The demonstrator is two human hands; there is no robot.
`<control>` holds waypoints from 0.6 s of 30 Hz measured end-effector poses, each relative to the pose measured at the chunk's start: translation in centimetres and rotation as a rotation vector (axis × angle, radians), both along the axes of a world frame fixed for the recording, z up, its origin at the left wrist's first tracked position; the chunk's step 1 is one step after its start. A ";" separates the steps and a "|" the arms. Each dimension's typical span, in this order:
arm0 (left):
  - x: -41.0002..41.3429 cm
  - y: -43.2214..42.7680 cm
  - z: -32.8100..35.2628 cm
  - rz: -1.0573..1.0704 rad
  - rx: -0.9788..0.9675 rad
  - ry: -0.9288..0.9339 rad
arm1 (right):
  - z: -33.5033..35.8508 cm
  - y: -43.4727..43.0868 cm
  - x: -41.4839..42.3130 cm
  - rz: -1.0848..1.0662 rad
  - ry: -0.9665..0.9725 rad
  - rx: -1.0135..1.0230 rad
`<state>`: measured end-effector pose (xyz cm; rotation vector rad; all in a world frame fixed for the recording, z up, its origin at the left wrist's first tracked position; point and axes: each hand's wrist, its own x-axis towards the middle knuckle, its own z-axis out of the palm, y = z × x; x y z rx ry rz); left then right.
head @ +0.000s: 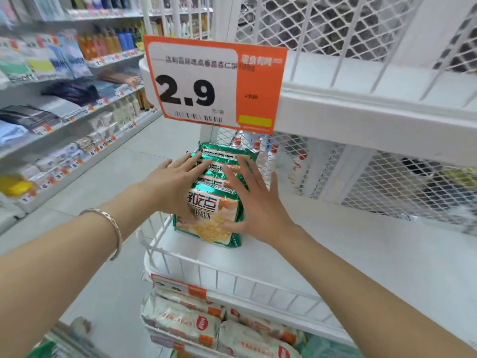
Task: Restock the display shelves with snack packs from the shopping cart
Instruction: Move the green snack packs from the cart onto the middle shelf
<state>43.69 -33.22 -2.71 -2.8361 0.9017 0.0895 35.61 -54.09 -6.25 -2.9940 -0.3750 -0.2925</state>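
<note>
Left hand [170, 182], right hand [258, 202] press four snack packs [214, 228]

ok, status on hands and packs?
Left hand and right hand open, flat against green snack packs. Packs standing on white shelf. Price sign overhead, not blocking.

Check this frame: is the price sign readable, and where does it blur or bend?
Head view: even store light; on the price sign the big 2.9 is crisp, the small print smeared; the left aisle shelves are blurred; the white shelf edge bows from lens distortion; the green snack packs are fairly sharp.
</note>
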 end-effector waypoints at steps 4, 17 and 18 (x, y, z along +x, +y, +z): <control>0.7 -0.2 0.0 -0.002 0.014 -0.014 | 0.0 -0.1 1.8 0.063 0.127 0.061; -1.7 2.0 1.1 0.091 -0.058 -0.028 | 1.1 0.8 0.4 0.019 0.081 0.080; -2.7 3.0 1.4 0.153 -0.143 -0.017 | 1.3 1.3 -0.7 -0.022 0.033 0.121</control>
